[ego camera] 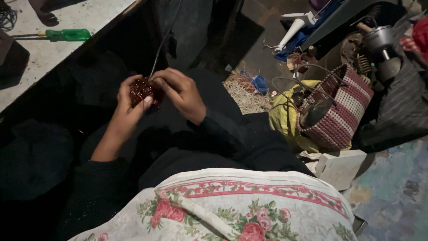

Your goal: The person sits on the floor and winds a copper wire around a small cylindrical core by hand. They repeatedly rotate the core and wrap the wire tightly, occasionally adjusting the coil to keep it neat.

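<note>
- Floral cloth (232, 209) covers our lap, nearest us.
- Our left hand (129, 105) and right hand (180, 91) grasp a copper wire coil (141, 89) between the fingertips.
- Woven basket (339, 107) sits well right of our fingers.

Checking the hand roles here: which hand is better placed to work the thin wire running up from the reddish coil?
Probably the right hand: its fingertips sit on top of the reddish coil, where the thin wire leaves it. The left hand cups the coil from below, steadying it.
</note>
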